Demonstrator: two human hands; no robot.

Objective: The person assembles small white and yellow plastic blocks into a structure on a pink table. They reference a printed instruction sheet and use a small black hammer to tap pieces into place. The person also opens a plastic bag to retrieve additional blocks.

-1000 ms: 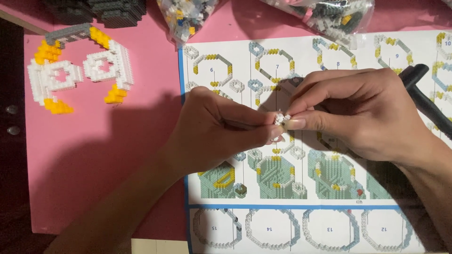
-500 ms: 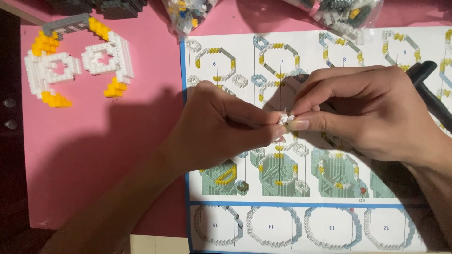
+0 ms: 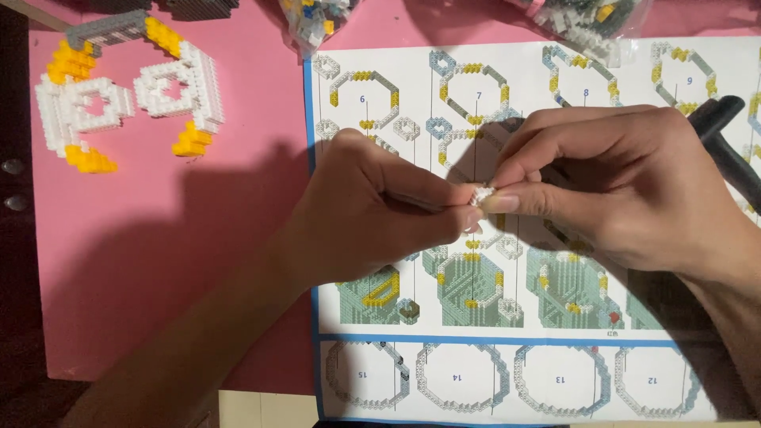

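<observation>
Head view, the only one. Step in hand, as I read it: joining tiny white bricks into one small cluster, held up over the instruction sheet (image 3: pixel 555 372). Left hand (image 3: pixel 372 214) and right hand (image 3: pixel 626 182) meet fingertip to fingertip, both pinched tight on the small white brick piece (image 3: pixel 479 194), which sits right between the two thumbs and forefingers. No spread fingers; the rest of each hand is curled in. Exact number of bricks in the pinch is too small to tell.

Next move probably calls for a firm, square press so the studs seat, and a careful grip so the piece doesn't pop out.

Directly under the hands is the sheet of printed build diagrams on a pink mat (image 3: pixel 158 261). Well left of the left hand lies a white and yellow brick assembly (image 3: pixel 127 99). Beyond the hands, clear bags of loose bricks (image 3: pixel 587 20). Just past the right hand, a black tool (image 3: pixel 725 139), untouched.
</observation>
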